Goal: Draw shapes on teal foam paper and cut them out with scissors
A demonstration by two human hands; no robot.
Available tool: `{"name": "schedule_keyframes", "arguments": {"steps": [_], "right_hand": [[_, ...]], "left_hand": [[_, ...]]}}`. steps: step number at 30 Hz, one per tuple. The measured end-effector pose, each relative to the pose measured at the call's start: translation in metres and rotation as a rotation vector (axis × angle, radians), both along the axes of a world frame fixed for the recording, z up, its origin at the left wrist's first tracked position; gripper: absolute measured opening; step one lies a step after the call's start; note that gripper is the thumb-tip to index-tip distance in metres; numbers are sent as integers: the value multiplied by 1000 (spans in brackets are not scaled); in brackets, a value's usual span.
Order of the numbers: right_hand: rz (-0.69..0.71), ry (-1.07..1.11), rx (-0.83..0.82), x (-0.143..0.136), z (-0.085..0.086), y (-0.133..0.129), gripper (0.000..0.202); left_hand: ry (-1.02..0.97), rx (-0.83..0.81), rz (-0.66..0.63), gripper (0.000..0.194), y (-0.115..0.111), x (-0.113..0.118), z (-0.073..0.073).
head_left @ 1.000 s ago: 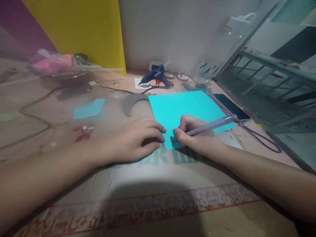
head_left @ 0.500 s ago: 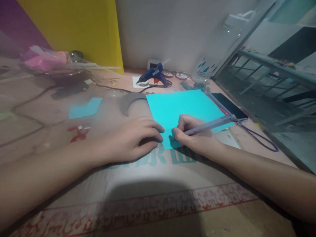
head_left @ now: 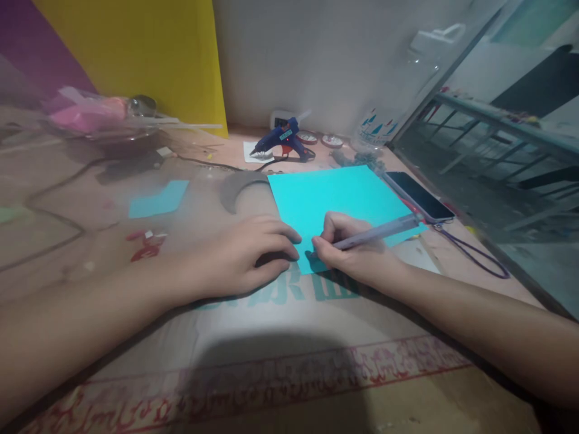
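Note:
A bright turquoise sheet of paper (head_left: 335, 193) lies on the table in front of me. My right hand (head_left: 348, 241) is closed around a pale purple pen (head_left: 382, 232), its tip low over the sheet's near left corner. A small dark patch shows on the paper by the tip; whether it is ink or shadow I cannot tell. At the left edge of the sheet, my left hand (head_left: 266, 250) lies palm down with fingers stretched out, the fingertips touching the paper. A grey crescent-shaped piece (head_left: 239, 188) rests just beyond that hand.
Behind the sheet stands a blue glue gun (head_left: 280, 137) with its cord running left. To the right lies a phone (head_left: 420, 196) with a strap. On the left are a turquoise paper scrap (head_left: 158, 199), red bits (head_left: 147, 247) and a clear bag of pink items (head_left: 90, 114).
My right hand and the pen have shifted slightly to the left over the paper. The left hand and the sheet stay in place.

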State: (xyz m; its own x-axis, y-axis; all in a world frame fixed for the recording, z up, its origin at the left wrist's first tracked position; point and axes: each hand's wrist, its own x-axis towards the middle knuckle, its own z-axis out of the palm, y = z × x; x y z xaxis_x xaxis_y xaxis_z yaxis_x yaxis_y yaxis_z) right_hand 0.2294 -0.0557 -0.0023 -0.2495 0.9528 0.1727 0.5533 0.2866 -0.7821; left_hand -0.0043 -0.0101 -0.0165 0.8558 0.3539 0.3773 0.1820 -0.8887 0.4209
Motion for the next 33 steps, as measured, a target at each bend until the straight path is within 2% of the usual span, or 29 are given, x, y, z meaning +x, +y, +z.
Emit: {"name": "schedule_keyframes", "arguments": {"steps": [5, 10, 23, 29, 33], "right_hand": [[-4, -10, -77, 0, 1, -1, 27], [22, -35, -84, 1, 3, -1, 26], [28, -16, -47, 3, 4, -1, 28], [-67, 59, -24, 5, 1, 0, 28], [-22, 39, -20, 4, -1, 2, 28]], "left_hand": [[16, -6, 1, 22, -1, -1, 0], [24, -4, 3, 22, 0, 0, 0], [34, -5, 10, 20, 0, -2, 0], [39, -2, 13, 20, 0, -1, 0], [32, 3, 10, 21, -1, -1, 2]]}}
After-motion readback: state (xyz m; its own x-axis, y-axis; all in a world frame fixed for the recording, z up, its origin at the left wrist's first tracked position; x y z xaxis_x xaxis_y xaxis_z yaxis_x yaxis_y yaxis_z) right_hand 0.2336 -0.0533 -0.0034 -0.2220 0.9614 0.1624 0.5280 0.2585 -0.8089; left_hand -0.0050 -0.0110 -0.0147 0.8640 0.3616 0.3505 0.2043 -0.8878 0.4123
